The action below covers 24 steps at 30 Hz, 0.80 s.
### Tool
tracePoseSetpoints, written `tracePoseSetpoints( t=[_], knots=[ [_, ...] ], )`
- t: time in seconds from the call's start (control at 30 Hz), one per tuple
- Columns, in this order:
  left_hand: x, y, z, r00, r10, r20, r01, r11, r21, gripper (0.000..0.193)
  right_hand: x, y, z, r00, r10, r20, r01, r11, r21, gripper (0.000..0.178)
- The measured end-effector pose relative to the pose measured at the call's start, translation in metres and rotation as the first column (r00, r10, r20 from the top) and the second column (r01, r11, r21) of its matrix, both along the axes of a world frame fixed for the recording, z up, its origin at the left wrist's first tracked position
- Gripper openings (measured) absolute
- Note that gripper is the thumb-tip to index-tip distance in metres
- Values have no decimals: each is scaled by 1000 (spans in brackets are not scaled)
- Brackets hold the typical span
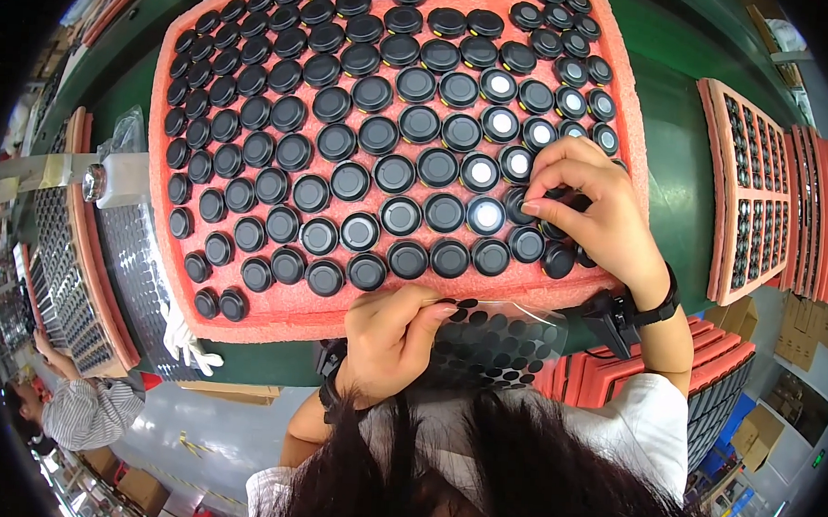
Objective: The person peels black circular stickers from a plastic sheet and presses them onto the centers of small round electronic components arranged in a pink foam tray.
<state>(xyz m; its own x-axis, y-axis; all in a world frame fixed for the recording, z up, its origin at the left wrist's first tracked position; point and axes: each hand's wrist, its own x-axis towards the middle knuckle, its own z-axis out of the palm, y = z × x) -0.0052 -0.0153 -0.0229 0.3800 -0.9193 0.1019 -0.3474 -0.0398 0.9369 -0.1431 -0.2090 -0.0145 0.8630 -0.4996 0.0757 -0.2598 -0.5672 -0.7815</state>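
Observation:
A pink foam tray (242, 329) holds many black round caps (401, 216) in rows. Toward the right, several caps have a bright white disc (485, 215) on top, while most others have a plain dark face. My left hand (386, 337), at the tray's near edge, pinches a clear sheet (550, 336) that carries rows of black round stickers (495, 326). Over the tray's right part, my right hand (604, 208) has its thumb and forefinger drawn together at a cap beside the white-topped ones. What lies between those fingertips is too small to make out.
The tray rests on a green bench (667, 169). At the right stand more pink foam trays (754, 197) filled with dark parts, and others are stacked below. White gloves (185, 345) lie at the left near edge. Another person (92, 410) works at far left.

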Motion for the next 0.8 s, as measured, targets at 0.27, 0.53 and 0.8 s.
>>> tracePoseSetpoints(
  t=[0.27,0.53,0.8],
  knots=[
    [0,-1,0,999,14,33,-13,1000,-27,5,6,6,9,992,-113,50,112,993,35,21],
    [1,-1,-1,998,-2,61,3,1000,-22,8,12,39,18,971,174,164,-204,960,191,19],
    [-1,-4,0,999,12,32,-10,998,-59,8,14,44,13,945,279,172,-288,957,25,18]
  ],
)
